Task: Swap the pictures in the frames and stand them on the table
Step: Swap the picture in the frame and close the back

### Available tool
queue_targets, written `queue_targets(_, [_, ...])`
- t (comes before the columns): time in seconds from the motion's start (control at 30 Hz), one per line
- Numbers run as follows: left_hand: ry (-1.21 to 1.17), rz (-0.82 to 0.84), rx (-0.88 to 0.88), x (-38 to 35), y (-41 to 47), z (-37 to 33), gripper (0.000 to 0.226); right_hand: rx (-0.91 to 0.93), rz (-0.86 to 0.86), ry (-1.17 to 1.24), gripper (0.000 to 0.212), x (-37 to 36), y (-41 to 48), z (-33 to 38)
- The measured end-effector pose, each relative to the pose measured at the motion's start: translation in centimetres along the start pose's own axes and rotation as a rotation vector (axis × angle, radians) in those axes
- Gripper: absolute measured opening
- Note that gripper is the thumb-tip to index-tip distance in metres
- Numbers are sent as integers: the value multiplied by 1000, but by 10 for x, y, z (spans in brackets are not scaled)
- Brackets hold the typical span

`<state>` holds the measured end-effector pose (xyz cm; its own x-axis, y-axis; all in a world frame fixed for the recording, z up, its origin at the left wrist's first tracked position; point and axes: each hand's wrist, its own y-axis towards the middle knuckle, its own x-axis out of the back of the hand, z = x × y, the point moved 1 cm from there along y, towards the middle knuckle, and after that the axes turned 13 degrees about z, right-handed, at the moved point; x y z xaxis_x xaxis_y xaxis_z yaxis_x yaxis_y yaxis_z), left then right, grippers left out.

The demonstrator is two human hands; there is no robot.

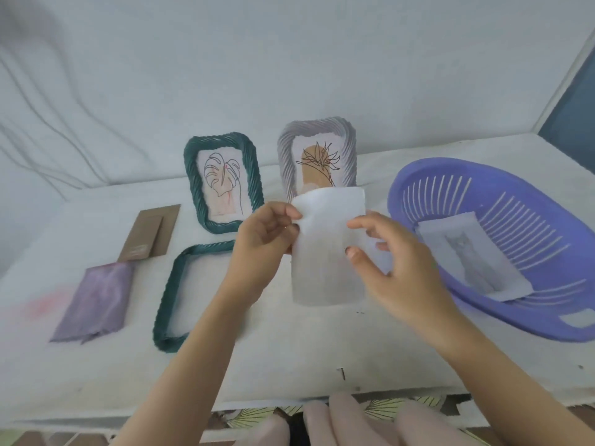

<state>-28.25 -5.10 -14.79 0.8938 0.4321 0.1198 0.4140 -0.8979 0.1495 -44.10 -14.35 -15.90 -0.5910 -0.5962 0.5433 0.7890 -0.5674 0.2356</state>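
Both my hands hold a white sheet of paper (325, 252), blank side towards me, above the middle of the table. My left hand (264, 239) pinches its upper left edge. My right hand (399, 268) grips its right side, thumb on the front. A green frame (222, 181) with a leaf drawing stands at the back. To its right stands a grey frame (317, 156) with a brown plant picture. An empty green frame (175, 291) lies flat to the left of my left arm.
A purple slotted basket (502, 239) at the right holds another picture (476, 259). A brown backing board (149, 233) and a purple sheet (96, 300) lie at the left. White cloth covers the table and the wall behind.
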Motion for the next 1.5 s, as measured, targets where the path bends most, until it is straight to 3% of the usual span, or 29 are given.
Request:
queue_targets(0.17, [77,-65,80,54,-28,10,33,-163,143,466,24,-58,8,11])
queue_targets(0.23, [135,-108,144,76,-35,15,32,-168,147,519,25,-78,16,15])
queue_targets(0.57, [504,-289,347,141,-64,49,18,-202,223,137,22,-156,46,24])
queue_targets(0.77, [784,-211,375,151,-70,66,27,-175,372,-188,40,-173,48,28])
queue_targets(0.93, [1023,-130,334,155,-76,78,33,-148,402,-292,41,-178,47,29])
queue_targets(1.5, [879,-129,290,163,-86,93,32,-125,383,-345,43,-187,54,22])
